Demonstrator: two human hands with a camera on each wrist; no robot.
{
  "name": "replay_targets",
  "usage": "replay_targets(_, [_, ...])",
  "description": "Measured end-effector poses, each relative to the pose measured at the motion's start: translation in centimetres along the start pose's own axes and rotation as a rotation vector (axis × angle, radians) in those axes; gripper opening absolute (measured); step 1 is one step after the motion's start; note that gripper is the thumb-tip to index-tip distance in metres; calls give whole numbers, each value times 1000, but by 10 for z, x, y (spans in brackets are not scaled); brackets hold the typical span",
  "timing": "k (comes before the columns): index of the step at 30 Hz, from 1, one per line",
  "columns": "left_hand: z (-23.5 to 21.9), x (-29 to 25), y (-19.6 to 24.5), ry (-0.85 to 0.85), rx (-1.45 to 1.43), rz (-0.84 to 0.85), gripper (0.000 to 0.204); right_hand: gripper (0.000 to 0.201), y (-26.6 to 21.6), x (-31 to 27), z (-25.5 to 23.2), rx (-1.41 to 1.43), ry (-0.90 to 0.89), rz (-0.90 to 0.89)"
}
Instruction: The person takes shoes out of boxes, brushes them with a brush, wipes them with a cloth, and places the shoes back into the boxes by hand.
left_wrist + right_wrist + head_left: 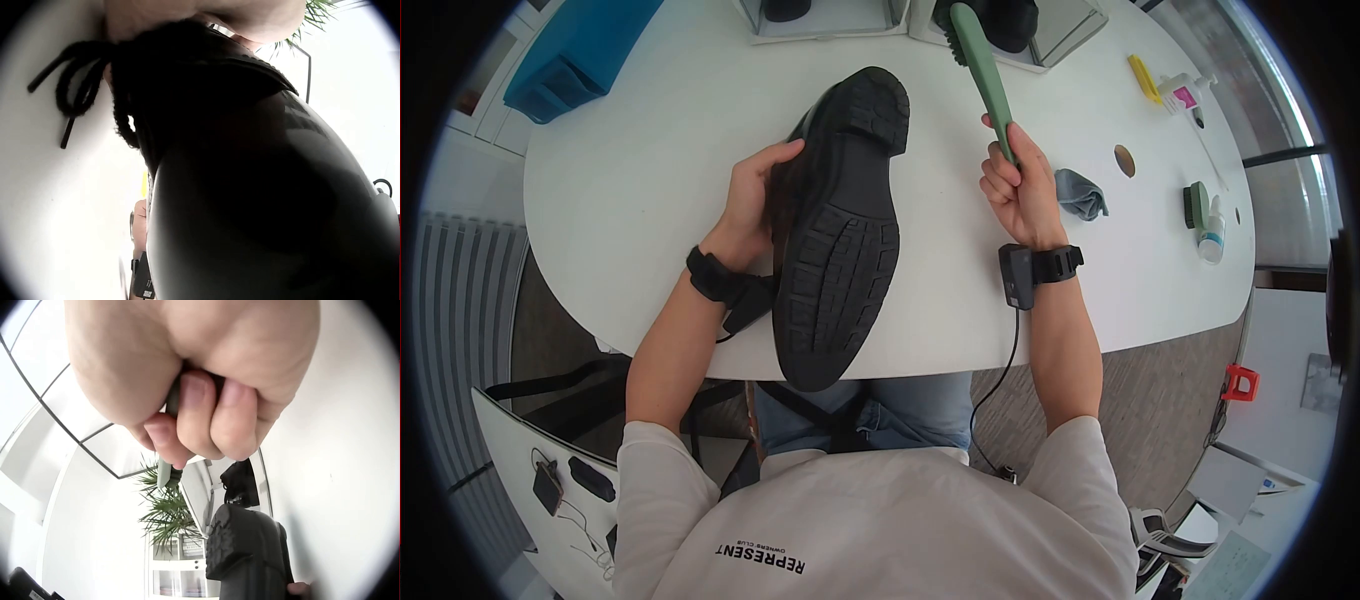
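A black lace-up shoe [840, 250] is tipped so that its treaded sole faces up in the head view, heel away from the body and toe past the table's front edge. My left hand [750, 200] grips its upper near the heel, the thumb along the side; most of the fingers are hidden behind the shoe. In the left wrist view the laces [78, 81] hang in a loop beside the glossy toe. To the right, my right hand [1025, 190] holds a green-handled brush [983, 75] by its end, dark bristles at the far end, apart from the shoe.
Open boxes [830, 36] with dark items stand at the table's [670, 150] far edge, and a blue container [575, 65] is at far left. Right of my right hand lie a grey cloth [1082, 195], a smaller brush [1196, 206], a clear bottle [1212, 238] and a white bottle [1178, 94].
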State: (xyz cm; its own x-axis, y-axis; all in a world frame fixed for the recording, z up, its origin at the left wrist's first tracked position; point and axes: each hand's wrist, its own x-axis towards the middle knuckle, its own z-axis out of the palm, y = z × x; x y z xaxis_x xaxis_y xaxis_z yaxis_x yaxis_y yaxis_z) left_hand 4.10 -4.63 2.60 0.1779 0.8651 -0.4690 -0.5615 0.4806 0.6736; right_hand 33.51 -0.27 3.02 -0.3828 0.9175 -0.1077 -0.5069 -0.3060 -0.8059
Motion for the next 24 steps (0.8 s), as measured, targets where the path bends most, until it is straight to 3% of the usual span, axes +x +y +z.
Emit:
replay_targets(4, [4, -3, 1, -47, 33, -17, 33, 33, 5, 3, -10, 114, -141, 43])
replay_targets(9, [1, -2, -1, -34, 35, -5, 36, 34, 10, 2, 11, 21, 71, -80])
replay_targets(13, [4, -5, 2, -16, 14, -9, 35, 34, 8, 2, 3, -99, 70, -20])
replay_targets(15, [1, -4, 0, -28, 7, -12, 33, 36, 8, 0, -4, -360, -35, 26])
replay_targets(18, [0, -1, 1, -52, -4, -12, 34, 36, 8, -1, 2, -264, 62, 18])
replay_targets(24, [-3, -1, 0, -79, 22, -8, 34, 35, 12, 0, 4, -380, -22, 115])
